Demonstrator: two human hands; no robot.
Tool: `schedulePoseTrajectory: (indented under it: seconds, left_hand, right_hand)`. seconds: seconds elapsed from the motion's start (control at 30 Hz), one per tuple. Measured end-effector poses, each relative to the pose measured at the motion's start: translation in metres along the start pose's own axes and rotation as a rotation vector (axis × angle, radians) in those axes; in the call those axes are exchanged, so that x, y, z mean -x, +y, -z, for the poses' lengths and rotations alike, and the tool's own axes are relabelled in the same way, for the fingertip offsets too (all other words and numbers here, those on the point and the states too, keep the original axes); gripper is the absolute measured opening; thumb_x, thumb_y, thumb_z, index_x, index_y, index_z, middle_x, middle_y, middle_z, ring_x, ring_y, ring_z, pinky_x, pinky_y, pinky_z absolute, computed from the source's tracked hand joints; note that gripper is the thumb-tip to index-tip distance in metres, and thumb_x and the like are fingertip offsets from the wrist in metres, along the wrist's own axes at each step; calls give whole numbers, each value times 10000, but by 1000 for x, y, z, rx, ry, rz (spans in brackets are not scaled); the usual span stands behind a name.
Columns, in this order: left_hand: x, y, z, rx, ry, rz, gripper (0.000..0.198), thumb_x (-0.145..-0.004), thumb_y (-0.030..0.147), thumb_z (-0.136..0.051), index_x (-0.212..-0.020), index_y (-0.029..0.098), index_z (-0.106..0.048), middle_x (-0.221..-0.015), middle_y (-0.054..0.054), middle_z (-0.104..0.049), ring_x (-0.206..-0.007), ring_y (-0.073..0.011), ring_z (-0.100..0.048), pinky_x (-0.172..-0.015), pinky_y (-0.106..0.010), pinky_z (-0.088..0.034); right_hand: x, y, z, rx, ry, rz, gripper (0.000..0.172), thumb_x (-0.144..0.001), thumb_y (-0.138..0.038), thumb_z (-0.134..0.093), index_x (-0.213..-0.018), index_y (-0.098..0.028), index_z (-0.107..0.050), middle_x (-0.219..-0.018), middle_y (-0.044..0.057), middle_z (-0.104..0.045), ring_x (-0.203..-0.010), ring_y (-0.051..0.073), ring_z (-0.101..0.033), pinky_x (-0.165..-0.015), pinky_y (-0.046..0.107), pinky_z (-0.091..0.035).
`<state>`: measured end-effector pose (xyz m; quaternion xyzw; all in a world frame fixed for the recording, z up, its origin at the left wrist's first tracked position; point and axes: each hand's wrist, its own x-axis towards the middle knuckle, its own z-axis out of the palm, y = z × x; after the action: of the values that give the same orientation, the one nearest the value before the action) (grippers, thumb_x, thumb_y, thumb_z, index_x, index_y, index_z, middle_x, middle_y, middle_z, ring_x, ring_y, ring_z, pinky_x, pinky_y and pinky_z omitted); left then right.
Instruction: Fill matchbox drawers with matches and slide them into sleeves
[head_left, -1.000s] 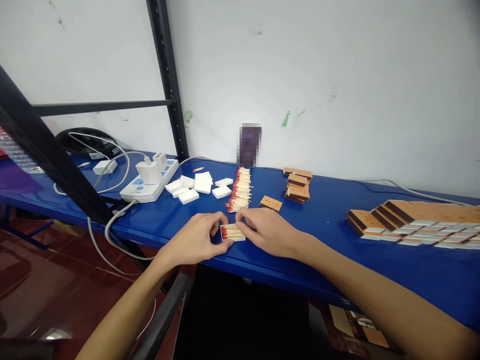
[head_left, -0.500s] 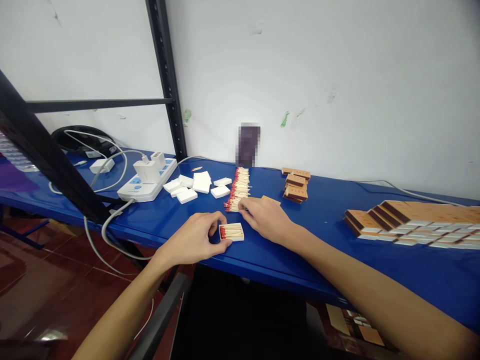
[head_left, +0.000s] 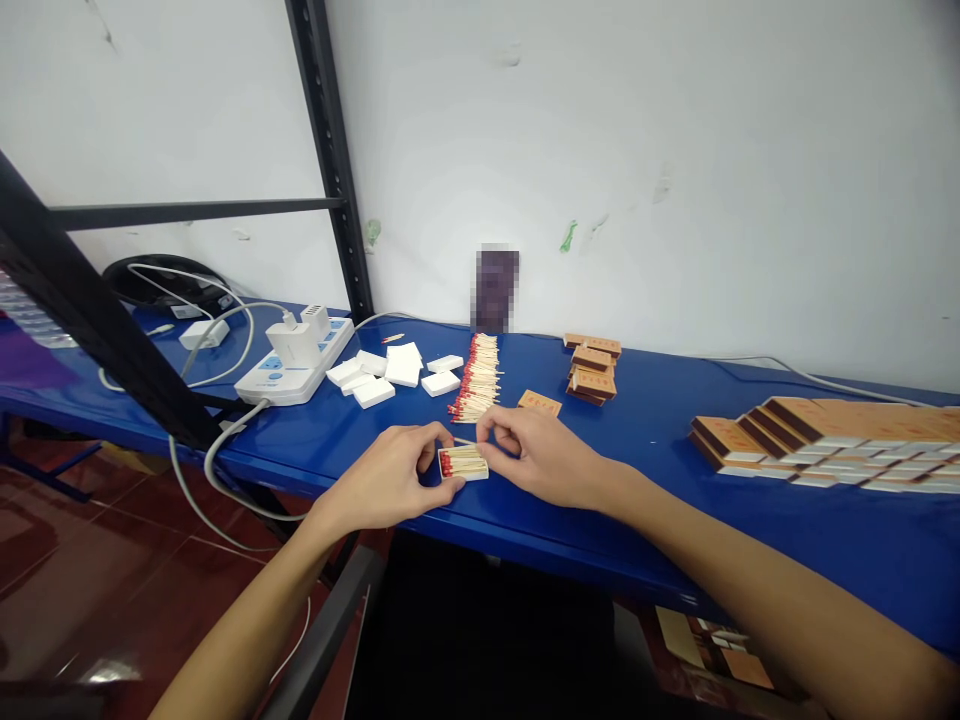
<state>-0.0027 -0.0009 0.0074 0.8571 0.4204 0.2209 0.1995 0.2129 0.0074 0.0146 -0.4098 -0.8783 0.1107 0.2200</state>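
Note:
A white matchbox tray (head_left: 474, 476) lies on the blue table with red-tipped matches inside, their heads to the left. My left hand (head_left: 397, 475) grips the tray's left end between thumb and fingers. Just above the tray's far edge, my right hand (head_left: 525, 450) pinches a match (head_left: 465, 442) by its pale end, its tip pointing left. Beyond the hands, a long row of loose matches (head_left: 480, 380) runs toward the wall, red heads on the left. An orange matchbox sleeve (head_left: 540, 402) rests behind my right hand.
Several white trays (head_left: 403, 364) are scattered left of the match row. More orange matchbox sleeves (head_left: 592, 382) are piled at the back. A large stack of matchboxes (head_left: 832, 445) stands at right. A power strip (head_left: 292, 370) with cables and a black shelf post (head_left: 330, 150) are at left.
My right hand has come back from the near end of the match row to the tray, with a match between its fingertips. My left hand keeps hold of the tray.

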Motion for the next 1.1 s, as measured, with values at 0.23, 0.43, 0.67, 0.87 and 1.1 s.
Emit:
schedulePoseTrajectory:
  seconds: [0.23,0.43,0.67,0.87,1.1]
  left_hand:
    - [0,1,2,-6,3,7,210,-780,371,-612,-894,196,-593,-601,61,-440,-551,-115,-417,-549,-243,-312]
    - [0,0,1,-16,-2,-7,194,-782,353,-620,-895,200,-582,-618,62,-452,-562,-115,-440,-562,-240,-329]
    - [1,1,2,-40,-23,-5,191,-802,361,-612,-901,205,-564,-615,69,-433,-561,-114,-429,-570,-243,-334]
    - [0,0,1,-56,-25,-9,185,-808,364,-612,-894,208,-561,-631,68,-450,-569,-112,-439,-575,-243,-338]
    - [1,-1,0,-65,-21,-5,183,-802,356,-617,-895,208,-563,-622,71,-440,-568,-110,-434,-580,-239,-338]
  right_hand:
    - [-7,8,-5,11,31,-77,88,-907,-252,-485,-907,-192,-549,-612,-54,-506,-554,104,-442,-579,232,-293]
    - [-18,28,-8,217,57,-122,117,-922,-245,-493,-933,-195,-599,-797,10,-635,-696,134,-548,-608,245,-293]
    - [-20,29,-10,262,39,-63,144,-936,-227,-485,-920,-203,-626,-964,22,-691,-839,157,-607,-641,256,-313]
    - [-21,28,-11,272,34,-49,165,-951,-222,-469,-926,-192,-630,-980,33,-701,-872,166,-623,-674,264,-341]
    - [-22,28,-13,279,3,-65,173,-957,-222,-464,-937,-186,-632,-995,45,-709,-893,173,-633,-708,270,-355]
